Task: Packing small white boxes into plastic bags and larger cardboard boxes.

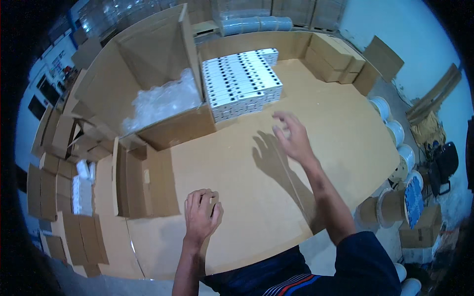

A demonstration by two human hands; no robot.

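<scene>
My left hand [202,214] rests palm down on the brown cardboard-covered table [326,123], fingers curled, holding nothing that I can see. My right hand [291,135] is stretched out above the table with its fingers spread and empty, casting a shadow to its left. It is nearest to a block of small white boxes with dark labels [242,84], stacked in tight rows further back. Left of that block stands a large open cardboard carton [148,64] filled with clear plastic bags [160,101].
A flattened cardboard box [143,182] lies on the table left of my left hand. More folded cartons [54,187] pile up at the far left. Brown boxes [331,61] line the back right. White cable reels [395,133] and cardboard spools [390,207] stand on the floor at right.
</scene>
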